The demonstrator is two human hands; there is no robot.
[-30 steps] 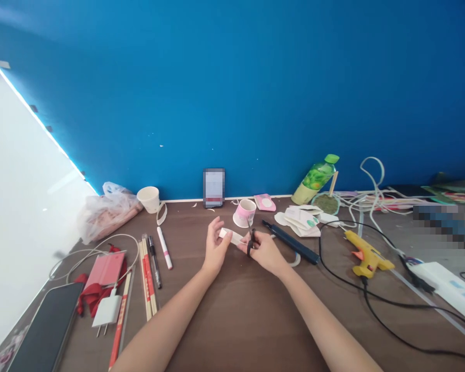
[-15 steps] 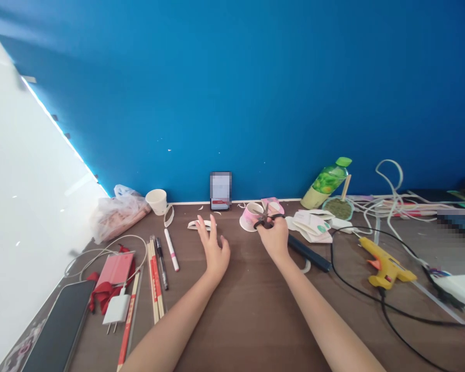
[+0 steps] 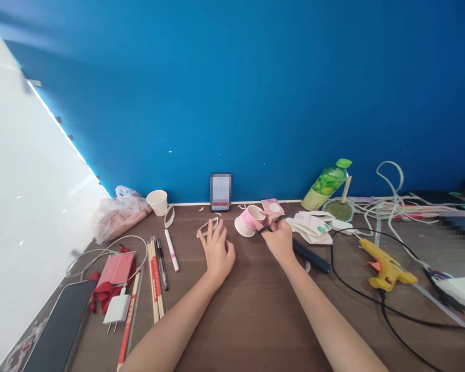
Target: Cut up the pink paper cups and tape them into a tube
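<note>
My left hand (image 3: 219,253) lies palm down with its fingers stretched out and thumb apart. Its fingertips touch a thin white paper ring (image 3: 202,229), which is partly covered by them. My right hand (image 3: 279,243) is closed around scissors with black handles (image 3: 279,219); the blades are hardly visible. Some fingers of that hand also reach the rim of a pink-and-white paper cup (image 3: 248,219), which tilts toward it with its opening facing right. A flat white flange surrounds the cup's lower end.
On the left are a white cup (image 3: 158,204), another paper strip (image 3: 169,217), a marker (image 3: 171,250), wrapped chopsticks (image 3: 155,276) and a dark phone (image 3: 58,325). To the right stand a green bottle (image 3: 326,185), folded paper (image 3: 313,227) and a yellow glue gun (image 3: 385,264) with its cord.
My left hand has come down onto the paper ring, which has shifted right and turned. My right fingers have moved to the pink cup's rim, and the cup has tipped; the scissors have turned.
</note>
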